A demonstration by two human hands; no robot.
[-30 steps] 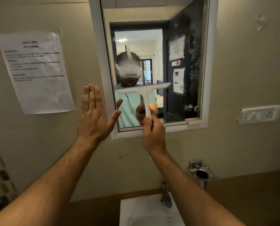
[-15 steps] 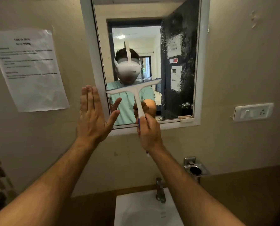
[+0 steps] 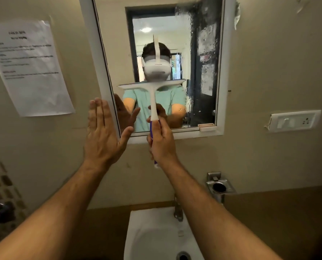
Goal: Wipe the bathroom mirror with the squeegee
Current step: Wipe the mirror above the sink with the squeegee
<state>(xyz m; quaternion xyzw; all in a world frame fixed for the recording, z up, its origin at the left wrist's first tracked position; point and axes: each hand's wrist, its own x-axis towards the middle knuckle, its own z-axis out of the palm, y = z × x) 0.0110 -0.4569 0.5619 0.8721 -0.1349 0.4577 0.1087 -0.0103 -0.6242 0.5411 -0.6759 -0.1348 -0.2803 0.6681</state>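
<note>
Against the mirror (image 3: 162, 53), right hand (image 3: 162, 141) fingers grip the squeegee (image 3: 152, 91) handle; left hand (image 3: 102, 136) flat.

One mirror (image 3: 203, 53), one squeegee (image 3: 152, 87), two hands: left hand (image 3: 102, 139), right hand (image 3: 163, 145); one paper notice (image 3: 28, 68), one washbasin (image 3: 152, 233), one tap (image 3: 178, 209), one switch plate (image 3: 295, 121).

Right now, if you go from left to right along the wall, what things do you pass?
Paper sheet → left hand → squeegee held by the right hand, against the mirror → switch plate.
</note>
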